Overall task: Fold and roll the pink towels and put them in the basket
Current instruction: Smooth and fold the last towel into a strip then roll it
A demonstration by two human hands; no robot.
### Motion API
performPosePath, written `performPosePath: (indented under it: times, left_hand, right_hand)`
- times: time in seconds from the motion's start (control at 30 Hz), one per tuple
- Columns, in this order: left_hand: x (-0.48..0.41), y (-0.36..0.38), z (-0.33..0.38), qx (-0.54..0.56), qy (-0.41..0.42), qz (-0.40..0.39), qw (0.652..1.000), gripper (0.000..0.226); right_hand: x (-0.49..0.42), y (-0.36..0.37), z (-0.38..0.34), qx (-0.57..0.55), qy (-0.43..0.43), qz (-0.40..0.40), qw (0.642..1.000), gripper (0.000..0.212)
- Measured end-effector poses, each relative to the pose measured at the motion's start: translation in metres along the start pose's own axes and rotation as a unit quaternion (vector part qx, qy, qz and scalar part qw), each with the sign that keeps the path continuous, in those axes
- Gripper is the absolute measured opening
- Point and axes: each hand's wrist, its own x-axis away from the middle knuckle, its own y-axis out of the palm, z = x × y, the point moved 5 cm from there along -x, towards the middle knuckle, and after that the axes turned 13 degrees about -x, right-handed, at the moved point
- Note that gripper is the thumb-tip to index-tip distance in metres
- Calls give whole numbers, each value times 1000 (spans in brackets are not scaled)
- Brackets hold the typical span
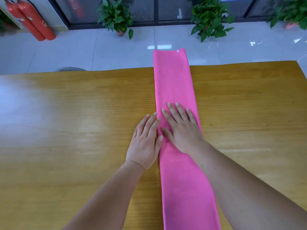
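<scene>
Currently smoothing; pink towel [172, 83] lies folded as a narrow strip, centre-right of frame, far end overhanging the desk [66, 130]; my right hand [181, 128] presses on it, spread flat; left hand [146, 140] flat against its left edge; next, I judge, rolling tightly from one end.

Bright daylight — glare on table [25, 100] left; edges bowed, slightly soft.

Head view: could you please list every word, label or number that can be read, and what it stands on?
No text is readable.
Labels on the fire extinguishers: too blurred to read.
White mark on the window: too blurred to read.
The towel: no text, only a small white dot.
</scene>
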Motion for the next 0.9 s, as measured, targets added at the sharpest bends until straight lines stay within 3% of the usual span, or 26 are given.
performPosePath:
  times: [0.2,0.53,0.73,0.9]
  left_hand:
    - [-2,-1,2,-19,20,-8,1000,59]
    - [-7,15,0,-135,60,-82,986,61]
    - [13,13,24,-177,-7,-107,978,64]
    - [70,17,46,-181,100,-149,967,73]
  right_hand:
    - [75,11,1,9,26,15,999,72]
    - [29,12,13,-3,28,10,1000,73]
    - [110,19,26,23,57,20,998,76]
    - [144,31,18,7,29,12,999,73]
